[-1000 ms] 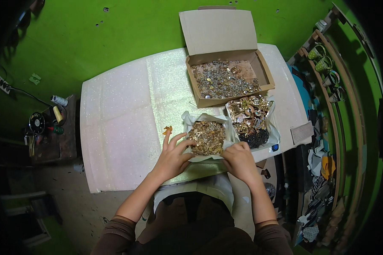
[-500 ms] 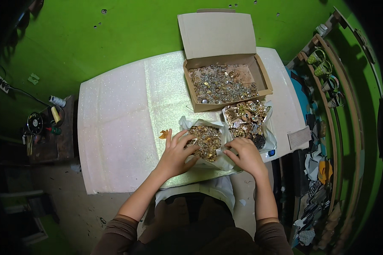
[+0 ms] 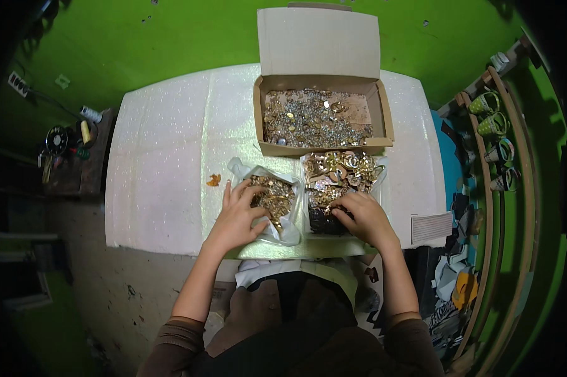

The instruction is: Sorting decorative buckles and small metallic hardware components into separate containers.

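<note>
Table (image 3: 164, 163), white glittery cover, green wall behind. Largest item on it: open cardboard box (image 3: 324, 116) at the back edge, right of centre, flap up, floor covered in small silver and gold bits.

Just in front of the box, toward the front edge, two open clear bags side by side:
- right bag (image 3: 341, 182): bigger gold rings and buckles on top, dark pieces below.
- left bag (image 3: 272, 198): small gold pieces, bag mouth spread wide.

Left hand (image 3: 236, 213): palm down on the left bag's near-left side, fingers spread, tips in the gold pieces. Can't tell if it has pinched anything.
Right hand (image 3: 362, 217): over the near end of the right bag, fingers curled down into the pile. What's between them, if anything, is hidden.

Small orange scrap (image 3: 214, 180) loose on the cover, just left of the left bag.

Handling, my read: pieces are rigid metal, light singly, slippery, and they tangle. Pinch one at a time by its rim. Bags are limp film, heavy when loaded; lift from under, not by the mouth.

Versus a second ago: the right hand was at the front edge near the left bag; it's now on the right bag. The left hand has pushed further into the left bag.
</note>
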`<action>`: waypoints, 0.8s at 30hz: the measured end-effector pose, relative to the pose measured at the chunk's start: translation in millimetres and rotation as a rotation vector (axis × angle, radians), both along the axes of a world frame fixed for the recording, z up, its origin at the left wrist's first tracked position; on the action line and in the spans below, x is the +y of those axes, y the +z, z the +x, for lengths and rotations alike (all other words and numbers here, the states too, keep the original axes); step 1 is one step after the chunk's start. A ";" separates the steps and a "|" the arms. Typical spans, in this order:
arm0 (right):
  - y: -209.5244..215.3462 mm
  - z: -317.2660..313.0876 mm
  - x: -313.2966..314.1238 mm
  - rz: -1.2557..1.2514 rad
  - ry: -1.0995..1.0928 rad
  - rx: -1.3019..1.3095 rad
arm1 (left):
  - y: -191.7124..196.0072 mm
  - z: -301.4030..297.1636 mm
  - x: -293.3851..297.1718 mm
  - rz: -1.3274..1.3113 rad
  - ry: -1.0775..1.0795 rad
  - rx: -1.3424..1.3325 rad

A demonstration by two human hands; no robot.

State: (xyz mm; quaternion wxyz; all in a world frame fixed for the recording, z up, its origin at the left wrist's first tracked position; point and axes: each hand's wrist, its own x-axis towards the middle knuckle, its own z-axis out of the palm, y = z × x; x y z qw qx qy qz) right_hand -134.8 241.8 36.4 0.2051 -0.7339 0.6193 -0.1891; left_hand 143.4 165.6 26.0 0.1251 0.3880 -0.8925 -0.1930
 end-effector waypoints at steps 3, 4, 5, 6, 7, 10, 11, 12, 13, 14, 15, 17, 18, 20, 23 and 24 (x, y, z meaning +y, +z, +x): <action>-1.5 -16.8 -2.6 0.009 0.084 -0.034 | 1.9 -14.9 18.1 0.117 -0.144 -0.001; -1.8 -21.4 -1.9 0.005 0.107 -0.036 | 3.4 -19.0 24.0 0.117 -0.121 -0.002; -3.0 -26.1 -1.4 0.000 0.127 -0.038 | 4.6 -23.0 28.7 0.143 -0.089 0.031; -3.9 -31.1 -1.4 -0.004 0.144 -0.040 | 5.0 -26.8 32.9 0.168 -0.057 0.063; -4.0 -36.5 -2.3 -0.003 0.160 -0.041 | 4.1 -30.4 35.4 0.145 -0.012 0.083; -3.5 -45.0 2.3 -0.007 0.205 -0.080 | 8.3 -38.9 45.1 0.023 0.129 0.075; -2.6 -44.2 6.6 -0.036 0.207 -0.122 | 12.6 -42.6 48.3 0.005 0.140 0.079; -4.7 -40.8 10.1 -0.066 0.209 -0.166 | 11.8 -45.3 51.5 0.004 0.147 0.079; -11.9 -33.8 15.6 -0.156 0.220 -0.211 | 11.0 -47.2 55.8 -0.043 0.178 0.093; -17.5 -26.0 22.7 -0.155 0.220 -0.209 | 10.4 -49.1 60.4 -0.088 0.202 0.110; -24.0 -16.0 29.6 -0.165 0.304 -0.237 | 8.0 -48.1 66.7 -0.127 0.228 0.115; -36.5 6.5 42.7 -0.175 0.393 -0.266 | -2.5 -41.9 78.1 -0.183 0.317 0.101; -42.2 17.0 48.8 -0.118 0.426 -0.318 | -5.4 -39.1 81.9 -0.238 0.395 0.092; -53.3 38.6 57.3 -0.066 0.464 -0.369 | -5.4 -26.2 87.0 -0.285 0.478 0.127; -73.7 70.7 63.6 0.006 0.445 -0.237 | -18.0 1.8 92.8 -0.316 0.750 0.290; -80.0 78.8 65.0 0.003 0.451 -0.238 | -21.6 9.8 96.4 -0.340 0.784 0.295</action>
